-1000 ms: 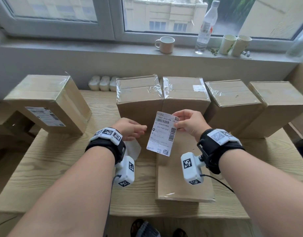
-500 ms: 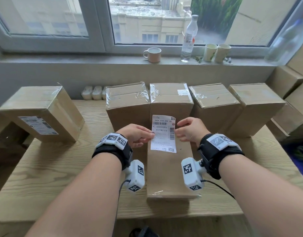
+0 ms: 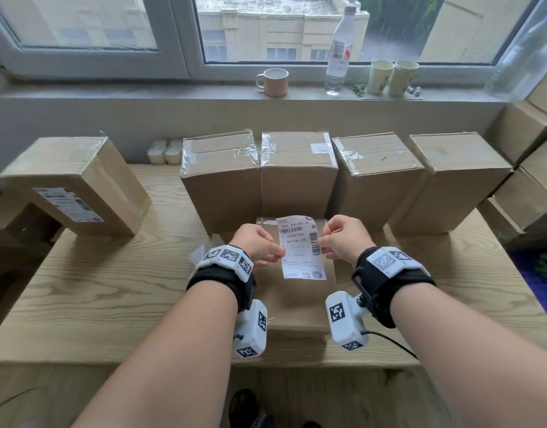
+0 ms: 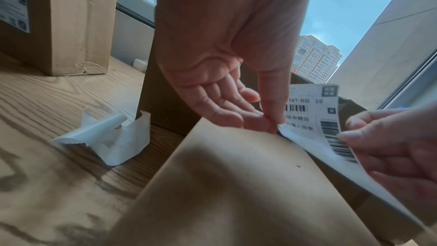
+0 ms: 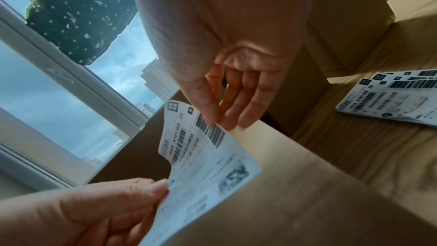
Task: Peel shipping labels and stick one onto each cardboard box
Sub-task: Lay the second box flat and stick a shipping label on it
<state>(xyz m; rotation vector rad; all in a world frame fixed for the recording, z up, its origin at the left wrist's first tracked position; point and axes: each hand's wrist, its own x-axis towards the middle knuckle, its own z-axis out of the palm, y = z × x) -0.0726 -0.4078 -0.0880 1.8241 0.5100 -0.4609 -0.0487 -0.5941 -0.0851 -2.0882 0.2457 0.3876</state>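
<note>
A white shipping label (image 3: 301, 246) with barcodes hangs just above a flat cardboard box (image 3: 296, 299) lying in front of me on the wooden table (image 3: 111, 288). My left hand (image 3: 259, 248) pinches the label's left edge (image 4: 305, 117) between thumb and fingertips. My right hand (image 3: 343, 240) pinches its right edge (image 5: 208, 149). The label's lower end slopes down toward the box top (image 4: 236, 184). Several upright cardboard boxes (image 3: 298, 177) stand in a row behind it.
A labelled box (image 3: 77, 186) stands at the left. Crumpled white backing paper (image 4: 104, 137) lies left of the flat box. A stack of labels (image 5: 390, 96) lies on the table to the right. More boxes (image 3: 525, 180) are piled at the far right. A mug (image 3: 273, 81), bottle and cups sit on the sill.
My left hand came up and took the label's left edge. Both hands squared the label and brought it over the flat box. The head view shifted upward.
</note>
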